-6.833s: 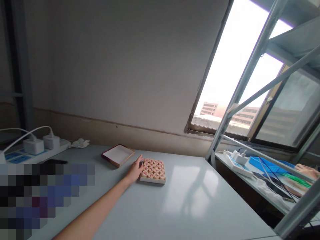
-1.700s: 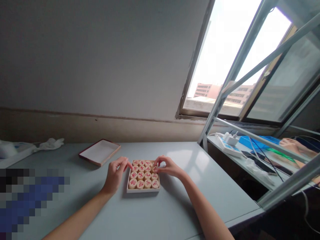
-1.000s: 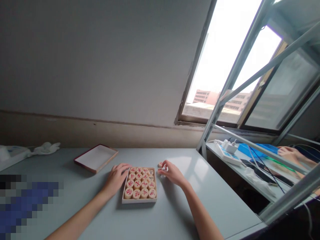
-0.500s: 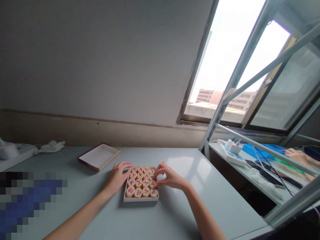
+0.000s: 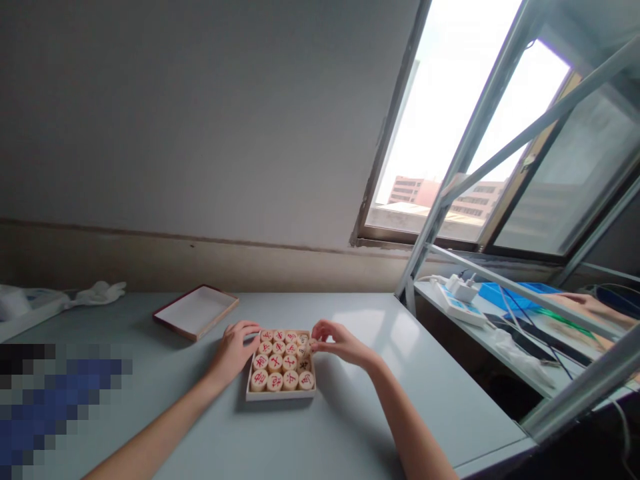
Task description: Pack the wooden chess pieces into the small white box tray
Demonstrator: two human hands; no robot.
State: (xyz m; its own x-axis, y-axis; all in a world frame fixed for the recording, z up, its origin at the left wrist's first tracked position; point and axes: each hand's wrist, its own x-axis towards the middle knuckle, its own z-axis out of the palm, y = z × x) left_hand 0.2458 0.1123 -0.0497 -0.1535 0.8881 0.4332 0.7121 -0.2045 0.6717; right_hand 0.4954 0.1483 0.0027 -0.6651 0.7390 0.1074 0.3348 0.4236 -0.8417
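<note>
A shallow white box (image 5: 281,395) on the table holds rows of round wooden Chinese chess pieces (image 5: 275,381), most with red characters facing up. In the right column, lower-lying pieces with dark characters (image 5: 303,365) show. My left hand (image 5: 234,350) grips the box's left side near its far corner, thumb and fingertips against the edge. At the right edge my right hand (image 5: 343,343) is closed in a pinch on a Chinese chess piece (image 5: 313,345), mostly covered by the fingers.
Behind my left hand lies the box lid (image 5: 197,312), its white inside up. A power strip (image 5: 33,303) and a white cloth-like item (image 5: 103,293) are at far left. A metal frame (image 5: 425,247) borders the table's right side; beyond it another person's hand (image 5: 590,308) is over a second table.
My right hand has pulled back a little to the right from the box's right column, where a lower, dark-lettered piece now shows. My left hand stays at the box.
</note>
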